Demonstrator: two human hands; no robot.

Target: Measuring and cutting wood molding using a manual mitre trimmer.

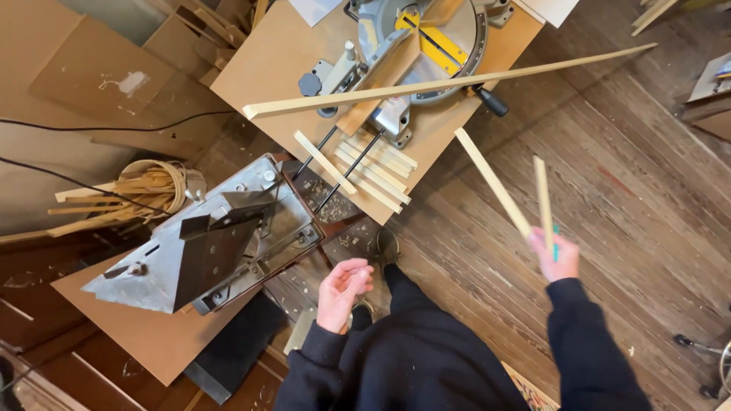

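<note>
Wooden strips [518,194], two, pale, gripped at their lower ends in the closed right hand [556,257], raised over the plank floor [632,198] right of the surface [274,61]. Left hand [343,293] empty, fingers loosely curled, near the metal machine [205,243]. Surface carries a mitre saw [411,46], a long strip [449,80] and cut strips [365,164].

We grip two short wooden strips [509,190] in our right hand [556,257], right of the miter saw [415,46]; our left hand [343,293] hangs empty below it.
</note>
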